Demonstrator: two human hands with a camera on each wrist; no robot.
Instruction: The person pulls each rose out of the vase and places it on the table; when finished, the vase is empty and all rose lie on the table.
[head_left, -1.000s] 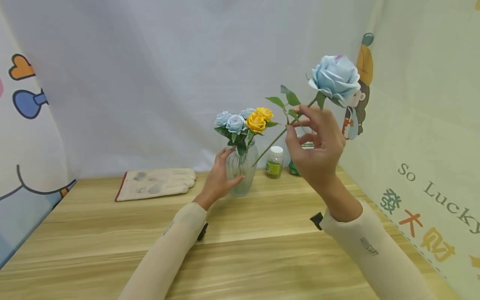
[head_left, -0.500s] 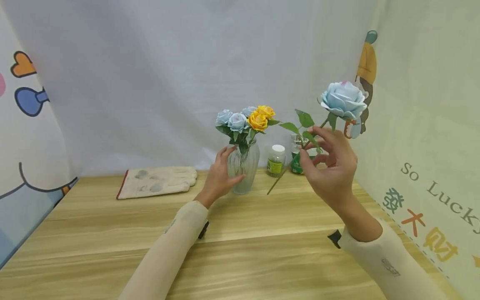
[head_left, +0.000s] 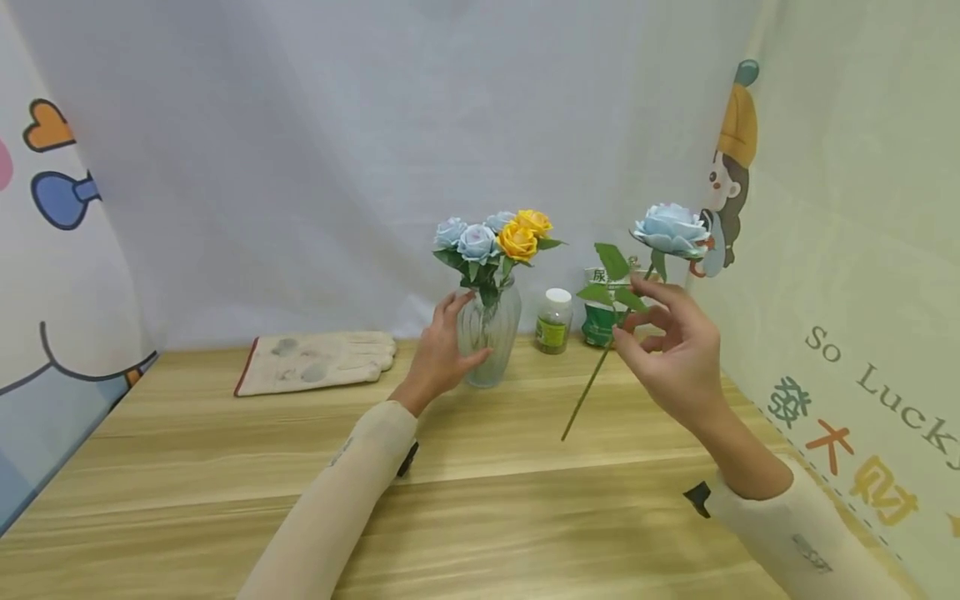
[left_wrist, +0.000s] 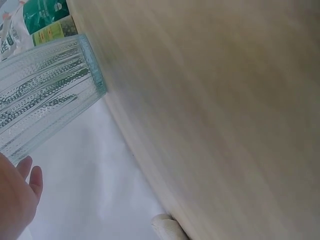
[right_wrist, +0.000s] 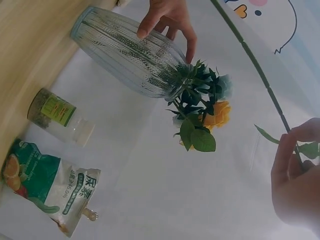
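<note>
A ribbed clear glass vase [head_left: 501,333] stands upright on the wooden table, holding light blue roses [head_left: 477,242] and yellow roses [head_left: 517,241]. My left hand [head_left: 438,354] grips its left side, thumb across the front and fingers up near the rim; the right wrist view shows this left hand [right_wrist: 172,20] too. To the right of the vase, my right hand [head_left: 675,358] pinches a single blue rose [head_left: 672,230] by its upper stem, beside the green leaves. That stem [head_left: 588,392] slants down to the left, its lower end apart from the vase.
Behind the right hand stand a white-capped jar [head_left: 552,323] with a green label and a green and white bag [head_left: 597,325]. A pale work glove [head_left: 318,362] lies at the back left of the table [head_left: 480,517]. White cloth [head_left: 337,167] hangs behind.
My right hand has moved down and to the right with the blue rose, and the stem's lower end has swung away from the vase. The left hand stays on the vase.
</note>
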